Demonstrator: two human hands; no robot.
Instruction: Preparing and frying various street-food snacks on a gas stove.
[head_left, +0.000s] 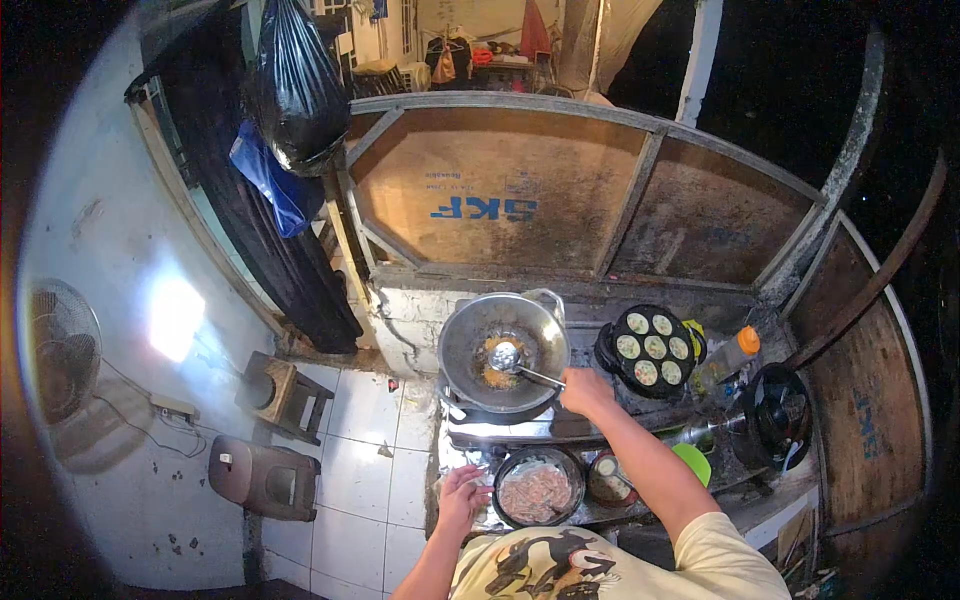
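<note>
My right hand grips the handle of a metal skimmer. The skimmer's round head sits inside a large metal wok, over oil and orange-brown bits at the bottom. At the near edge of the stove, my left hand is held with its fingers spread and nothing in them. Its fingertips are close to the rim of a dark round bowl; whether they touch cannot be told. Pinkish strips of what looks like raw meat fill that bowl.
Right of the wok, a black moulded pan holds several round portions of pale batter. Beyond it stand an orange-capped bottle and a black pot. A small batter container and a green bowl lie beneath my right forearm. Plywood panels rise behind.
</note>
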